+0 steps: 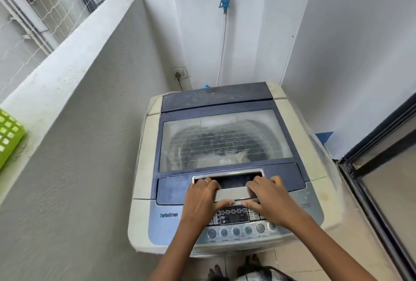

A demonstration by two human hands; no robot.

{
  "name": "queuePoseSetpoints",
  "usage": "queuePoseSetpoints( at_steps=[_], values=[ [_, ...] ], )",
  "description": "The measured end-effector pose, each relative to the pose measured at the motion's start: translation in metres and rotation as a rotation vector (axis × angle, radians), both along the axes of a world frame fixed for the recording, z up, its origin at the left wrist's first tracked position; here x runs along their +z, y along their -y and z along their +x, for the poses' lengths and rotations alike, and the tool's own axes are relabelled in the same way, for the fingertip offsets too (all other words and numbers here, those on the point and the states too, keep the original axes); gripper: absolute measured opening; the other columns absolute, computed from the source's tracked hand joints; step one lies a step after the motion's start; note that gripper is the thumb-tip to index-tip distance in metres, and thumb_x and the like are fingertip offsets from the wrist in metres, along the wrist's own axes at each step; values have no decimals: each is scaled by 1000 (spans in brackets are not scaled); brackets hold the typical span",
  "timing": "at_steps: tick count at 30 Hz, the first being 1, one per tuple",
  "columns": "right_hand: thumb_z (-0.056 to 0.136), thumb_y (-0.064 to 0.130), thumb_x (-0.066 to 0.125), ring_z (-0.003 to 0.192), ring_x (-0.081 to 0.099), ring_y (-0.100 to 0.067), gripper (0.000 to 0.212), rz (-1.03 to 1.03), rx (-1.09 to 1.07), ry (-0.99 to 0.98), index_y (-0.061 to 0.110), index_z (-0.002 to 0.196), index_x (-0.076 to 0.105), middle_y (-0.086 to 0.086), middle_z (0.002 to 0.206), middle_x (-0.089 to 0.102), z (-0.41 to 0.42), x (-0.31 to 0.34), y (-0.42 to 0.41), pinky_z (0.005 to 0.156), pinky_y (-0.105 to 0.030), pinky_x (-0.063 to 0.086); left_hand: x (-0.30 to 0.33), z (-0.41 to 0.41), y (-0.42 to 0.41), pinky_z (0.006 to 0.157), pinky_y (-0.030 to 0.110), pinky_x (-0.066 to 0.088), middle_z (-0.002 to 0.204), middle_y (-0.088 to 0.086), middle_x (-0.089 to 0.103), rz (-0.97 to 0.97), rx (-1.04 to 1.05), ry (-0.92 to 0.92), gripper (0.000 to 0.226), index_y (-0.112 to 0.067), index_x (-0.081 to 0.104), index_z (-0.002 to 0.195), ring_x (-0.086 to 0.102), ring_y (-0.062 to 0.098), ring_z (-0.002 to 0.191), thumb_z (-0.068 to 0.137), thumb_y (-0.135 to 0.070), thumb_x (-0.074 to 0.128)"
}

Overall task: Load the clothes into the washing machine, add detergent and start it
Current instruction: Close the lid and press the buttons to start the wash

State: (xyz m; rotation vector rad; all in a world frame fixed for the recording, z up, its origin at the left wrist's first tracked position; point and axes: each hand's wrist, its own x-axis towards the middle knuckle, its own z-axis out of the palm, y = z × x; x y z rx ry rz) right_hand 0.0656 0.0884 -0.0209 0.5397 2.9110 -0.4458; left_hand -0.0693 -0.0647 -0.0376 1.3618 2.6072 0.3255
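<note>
Left hand [201, 199] and right hand [269, 197] both grip silver recessed lid handle [231, 193] of cream-and-blue top-loading washing machine [144, 190]: fingers curled in recess, thumbs beneath. Dusty glass lid [225, 141] closed beyond grip; clothes dimly visible underneath. Button panel [234, 231] below wrists.

Both hands [236, 199] on washing machine lid [225, 143]; clothes [216, 141] seemingly inside; basket [9, 136] left

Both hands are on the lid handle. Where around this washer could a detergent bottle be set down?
Free: the dusty dark blue rear panel behind the glass lid, and the grey concrete ledge beyond the green plastic basket. Crowded: the front, where the left hand and right hand grip the silver lid handle above the button panel.
</note>
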Motion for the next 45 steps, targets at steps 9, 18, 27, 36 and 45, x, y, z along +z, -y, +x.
queuePoseSetpoints(
  at_steps=[9,18,27,36,45],
  values=[
    [97,50,33,146,17,-15,60,46,-42,-143,21,149,27,2,155,29,23,-28,21,118,-30,-2,-6,29,14,86,29,51,110,-5,66,348,-4,-57,33,-19,67,113,61,14,102,90,-40,58],
    [95,59,23,145,0,-17,72,109,-54,-63,12,150,20,-8,157,15,27,-28,31,116,-36,-2,-26,61,26,116,37,14,156,-1,28,157,-57,-89,64,-14,33,148,22,20,145,97,-53,33],
    [95,56,16,141,-22,-4,64,-5,-57,-128,24,148,-2,8,156,-11,28,-30,24,112,-23,-23,-36,59,27,117,38,18,157,-1,25,142,-54,-77,63,-14,30,149,18,19,147,96,-48,36],
    [99,44,31,141,24,-19,51,-44,-168,-189,19,142,41,-2,151,34,86,-27,-1,111,-34,23,-32,67,24,114,41,21,155,-2,29,110,10,-110,60,-15,35,147,26,21,144,96,-47,33],
    [102,37,14,126,40,-20,61,85,93,-311,7,124,62,-6,130,59,140,-27,-40,102,-32,33,-25,147,-5,117,38,9,151,-1,36,115,332,-119,60,-13,43,143,25,18,143,93,-46,34]
  ],
)
